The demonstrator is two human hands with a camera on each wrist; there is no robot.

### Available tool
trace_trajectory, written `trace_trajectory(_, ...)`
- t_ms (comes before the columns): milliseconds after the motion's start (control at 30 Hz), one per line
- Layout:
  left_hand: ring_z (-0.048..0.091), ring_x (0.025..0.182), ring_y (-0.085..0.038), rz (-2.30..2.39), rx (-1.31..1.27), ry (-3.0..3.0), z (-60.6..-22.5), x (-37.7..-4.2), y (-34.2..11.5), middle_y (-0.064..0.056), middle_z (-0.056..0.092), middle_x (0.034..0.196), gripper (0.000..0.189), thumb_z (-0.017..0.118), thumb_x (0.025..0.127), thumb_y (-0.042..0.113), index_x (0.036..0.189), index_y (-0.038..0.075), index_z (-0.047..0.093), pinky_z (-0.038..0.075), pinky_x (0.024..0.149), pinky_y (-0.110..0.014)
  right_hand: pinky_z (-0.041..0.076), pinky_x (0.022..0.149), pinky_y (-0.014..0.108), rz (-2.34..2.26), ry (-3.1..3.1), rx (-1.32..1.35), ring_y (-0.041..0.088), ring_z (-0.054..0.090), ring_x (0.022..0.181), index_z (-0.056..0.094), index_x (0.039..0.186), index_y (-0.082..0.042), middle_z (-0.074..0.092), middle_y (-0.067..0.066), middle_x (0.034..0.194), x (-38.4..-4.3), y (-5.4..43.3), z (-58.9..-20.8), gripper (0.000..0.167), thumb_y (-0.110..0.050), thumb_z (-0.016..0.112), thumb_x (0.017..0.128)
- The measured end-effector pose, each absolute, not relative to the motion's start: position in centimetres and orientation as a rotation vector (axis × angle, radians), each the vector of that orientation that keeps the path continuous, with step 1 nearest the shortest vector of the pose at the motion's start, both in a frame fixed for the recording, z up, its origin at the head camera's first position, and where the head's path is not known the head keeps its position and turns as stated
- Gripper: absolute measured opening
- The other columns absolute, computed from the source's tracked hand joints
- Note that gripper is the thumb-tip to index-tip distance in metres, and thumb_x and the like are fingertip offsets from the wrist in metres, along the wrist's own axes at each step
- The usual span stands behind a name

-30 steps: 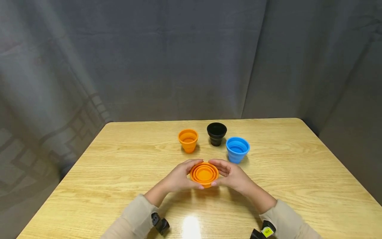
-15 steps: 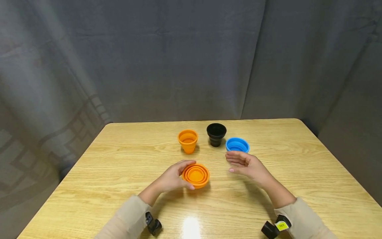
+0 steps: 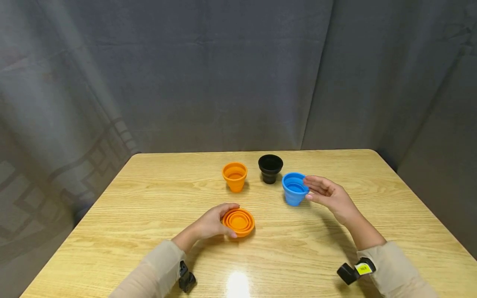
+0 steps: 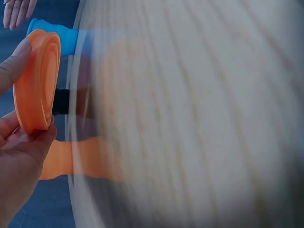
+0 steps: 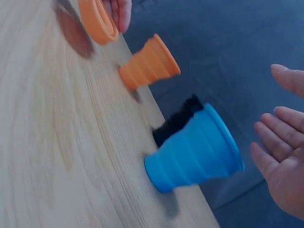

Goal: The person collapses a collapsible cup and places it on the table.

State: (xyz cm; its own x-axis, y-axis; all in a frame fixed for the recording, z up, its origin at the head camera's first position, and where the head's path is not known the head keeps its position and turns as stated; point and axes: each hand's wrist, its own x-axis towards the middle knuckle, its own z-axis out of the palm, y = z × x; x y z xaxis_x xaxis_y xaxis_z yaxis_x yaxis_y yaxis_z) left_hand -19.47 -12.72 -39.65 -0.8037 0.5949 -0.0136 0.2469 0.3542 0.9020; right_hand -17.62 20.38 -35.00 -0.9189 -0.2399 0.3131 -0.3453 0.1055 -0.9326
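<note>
A collapsed orange silicone cup (image 3: 238,222), flattened into rings, is held above the table by my left hand (image 3: 213,223); thumb and fingers grip its rim from the left. In the left wrist view the same collapsed cup (image 4: 38,81) stands on edge between thumb and fingertips. My right hand (image 3: 331,199) is beside the blue collapsible cup (image 3: 294,192), its fingers fairly straight and the thumb apart. In the right wrist view a gap shows between the right hand (image 5: 285,142) and the upright blue cup (image 5: 192,152).
An expanded orange cup (image 3: 235,177) and an expanded black cup (image 3: 270,169) stand upright toward the back of the wooden table (image 3: 160,186). A grey curtain (image 3: 223,82) hangs behind the table.
My right hand has let go of the collapsed orange cup and moved right, past the front of the blue cup to its right side. The left hand has carried the collapsed cup slightly left.
</note>
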Motion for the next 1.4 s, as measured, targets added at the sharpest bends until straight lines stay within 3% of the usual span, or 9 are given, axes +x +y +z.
trace_trajectory(67,0.034,0.118,-0.023,1.404,0.738,2.305,-39.8,-19.5,-12.8,-0.012,0.038,0.129,0.077,0.077,0.061,0.011,0.127,0.0,0.038,0.023,0.098,-0.038,0.038,0.084,0.015,1.928,-2.283,0.559,0.005,0.046,0.106,0.034,0.123,0.012,0.05,0.0,0.118,-17.8,20.6,-35.0,0.05,-0.002,0.057,0.081)
trace_trajectory(167,0.033,0.118,-0.023,1.368,0.726,2.328,-40.1,-19.6,-12.9,-0.011,0.038,0.129,0.077,0.077,0.061,0.011,0.127,0.002,0.039,0.022,0.099,-0.039,0.033,0.09,0.016,1.89,-2.338,0.484,0.017,0.036,0.117,0.03,0.126,0.011,0.038,0.016,0.128,-18.3,20.7,-35.0,0.056,-0.004,0.059,0.081)
trace_trajectory(267,0.032,0.119,-0.023,1.345,0.719,2.333,-40.5,-19.7,-13.1,-0.011,0.038,0.13,0.077,0.077,0.061,0.011,0.127,0.003,0.039,0.021,0.099,-0.04,0.027,0.096,0.023,1.879,-2.401,0.428,0.03,0.024,0.123,0.026,0.13,0.009,0.026,0.024,0.133,-18.9,20.6,-35.0,0.063,-0.007,0.06,0.08)
trace_trajectory(467,0.032,0.119,-0.025,1.234,0.754,2.398,-40.7,-19.7,-13.4,-0.012,0.038,0.129,0.08,0.078,0.06,0.015,0.128,0.004,0.039,0.021,0.099,-0.041,0.016,0.1,0.042,1.901,-2.465,0.39,0.034,0.015,0.125,0.02,0.132,0.007,0.02,0.022,0.137,-20.2,20.5,-35.6,0.07,-0.01,0.062,0.079)
trace_trajectory(833,0.036,0.117,-0.025,0.957,0.821,2.551,-40.5,-20.0,-13.2,-0.011,0.041,0.127,0.084,0.08,0.056,0.028,0.127,0.005,0.041,0.026,0.097,-0.04,0.02,0.097,0.047,1.909,-2.556,0.284,0.039,0.016,0.124,0.015,0.134,0.005,0.015,0.024,0.137,-21.8,20.2,-36.9,0.077,-0.009,0.064,0.076)
trace_trajectory(1400,0.03,0.12,-0.028,0.885,0.834,2.504,-39.9,-20.0,-13.1,-0.012,0.036,0.131,0.084,0.079,0.059,0.017,0.13,0.005,0.037,0.023,0.098,-0.043,0.023,0.095,0.05,1.916,-2.58,0.254,0.041,0.024,0.119,0.013,0.135,0.004,0.019,0.027,0.134,-22.1,19.9,-37.3,0.084,-0.012,0.069,0.073)
